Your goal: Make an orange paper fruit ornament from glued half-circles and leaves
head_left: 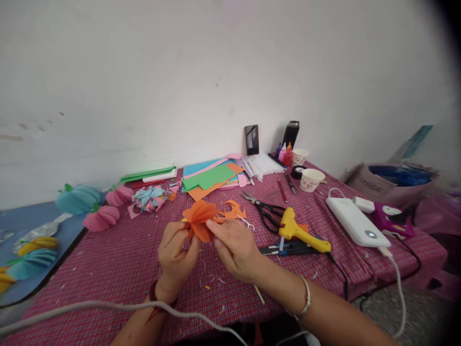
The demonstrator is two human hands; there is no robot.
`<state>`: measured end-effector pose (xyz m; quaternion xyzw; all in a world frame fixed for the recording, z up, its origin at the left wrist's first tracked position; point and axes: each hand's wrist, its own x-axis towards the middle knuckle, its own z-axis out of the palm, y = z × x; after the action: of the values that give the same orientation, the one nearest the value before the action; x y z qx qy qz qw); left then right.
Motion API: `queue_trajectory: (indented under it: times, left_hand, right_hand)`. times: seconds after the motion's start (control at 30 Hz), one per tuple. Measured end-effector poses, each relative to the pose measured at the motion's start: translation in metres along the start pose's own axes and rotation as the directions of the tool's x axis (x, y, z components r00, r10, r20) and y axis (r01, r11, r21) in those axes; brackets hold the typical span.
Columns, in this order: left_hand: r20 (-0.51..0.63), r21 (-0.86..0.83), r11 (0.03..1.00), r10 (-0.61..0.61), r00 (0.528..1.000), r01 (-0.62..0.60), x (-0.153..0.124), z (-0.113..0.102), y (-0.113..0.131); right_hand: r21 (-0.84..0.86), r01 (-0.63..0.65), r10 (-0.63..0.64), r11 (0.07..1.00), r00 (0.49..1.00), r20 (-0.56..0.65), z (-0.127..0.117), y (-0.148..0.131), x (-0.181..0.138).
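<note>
An orange folded-paper flower or pumpkin shape (200, 216), with rounded petals fanned out, is held up over the middle of the table. My left hand (178, 252) grips its lower left side, fingers curled. On its right, my right hand (237, 245) pinches a petal edge between thumb and fingers. Just behind lie orange paper offcuts (234, 210). Black-handled scissors (266, 211) rest to the right, blades slightly apart. Beside them a yellow hot glue gun (300, 232) lies on dark tools that I cannot make out.
Coloured paper sheets (212, 177) and paper scraps (149, 198) lie at the back. Finished paper pumpkins (77, 199) stand at left. Paper cups (311, 180), a power bank (356, 221) and a purple power strip (391, 221) are at right. A white cable (118, 305) crosses the front.
</note>
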<state>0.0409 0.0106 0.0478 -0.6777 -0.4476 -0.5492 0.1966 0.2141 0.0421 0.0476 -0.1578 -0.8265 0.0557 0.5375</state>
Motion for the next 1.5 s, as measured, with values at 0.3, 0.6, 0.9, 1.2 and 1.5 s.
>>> queue_trajectory:
  times: [0.3, 0.6, 0.9, 1.2, 1.5]
  left_hand:
    - [-0.001, 0.005, 1.000, -0.010, 1.000, 0.010, 0.000, -0.001, 0.002]
    - [0.009, 0.004, 1.000, -0.008, 1.000, 0.008, -0.002, -0.002, 0.001]
    - [0.043, -0.271, 0.879, -0.396, 0.917, 0.392, -0.003, -0.001, -0.008]
    - [0.388, -0.561, 0.405, -0.642, 0.661, 0.722, -0.001, 0.014, -0.020]
    - [0.417, -0.568, 0.317, -0.685, 0.597, 0.760, -0.004, 0.019, -0.019]
  right_hand:
    - [-0.025, 0.057, -0.055, 0.998, 0.997, 0.061, -0.001, 0.002, -0.002]
    - [-0.052, 0.019, -0.017, 0.998, 0.999, 0.042, -0.001, 0.000, -0.002]
    - [0.369, -0.340, 0.385, 0.865, 0.921, -0.053, 0.003, 0.001, -0.005]
    - [0.546, -0.527, 0.606, 0.651, 0.794, 0.044, 0.004, 0.007, 0.002]
    - [0.512, -0.575, 0.647, 0.638, 0.761, 0.048, 0.011, 0.012, 0.000]
